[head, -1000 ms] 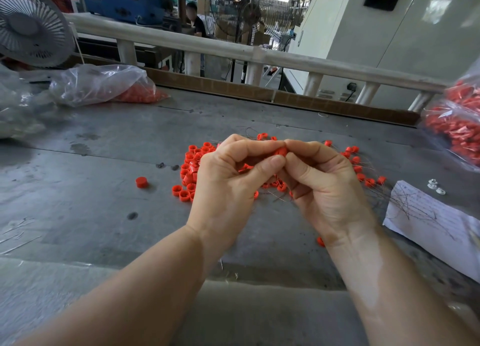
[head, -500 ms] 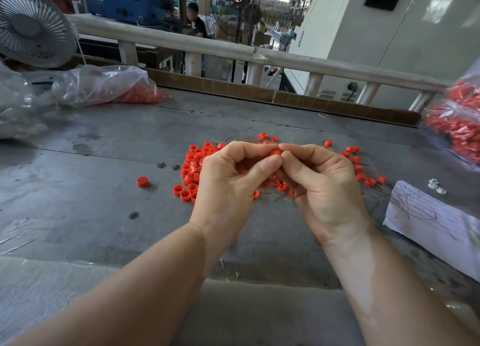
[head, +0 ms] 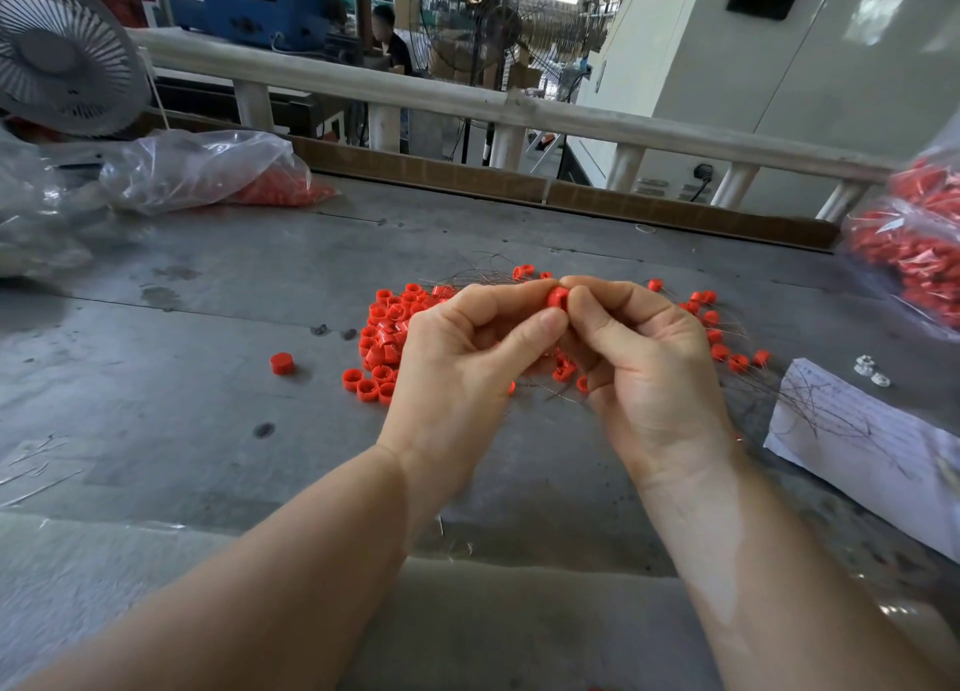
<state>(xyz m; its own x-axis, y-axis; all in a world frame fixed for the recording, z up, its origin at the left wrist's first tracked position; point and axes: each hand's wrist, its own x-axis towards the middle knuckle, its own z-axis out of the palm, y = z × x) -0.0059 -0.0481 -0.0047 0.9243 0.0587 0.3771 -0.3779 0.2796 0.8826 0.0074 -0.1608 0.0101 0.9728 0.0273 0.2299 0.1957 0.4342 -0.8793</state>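
Both hands meet above the middle of a grey metal table [head: 156, 378]. My left hand [head: 457, 368] and my right hand [head: 649, 368] together pinch one small red plastic cap [head: 557, 298] between thumbs and forefingers. Beneath and behind the hands lies a pile of several red caps [head: 384, 337], with more caps [head: 722, 347] strung on thin wires to the right. A single red cap [head: 282, 363] sits alone to the left of the pile.
A clear bag holding red caps [head: 208, 171] lies at the back left beside a fan [head: 62, 51]. Another bag of red parts [head: 914, 243] is at the right edge. A white paper [head: 872, 451] with thin wires and two white pieces [head: 870, 371] lie right. A railing [head: 467, 103] borders the table's far side.
The hands stay together at the pile's centre; the pinched red cap now shows more fully between the fingertips. Nothing else on the table has moved.
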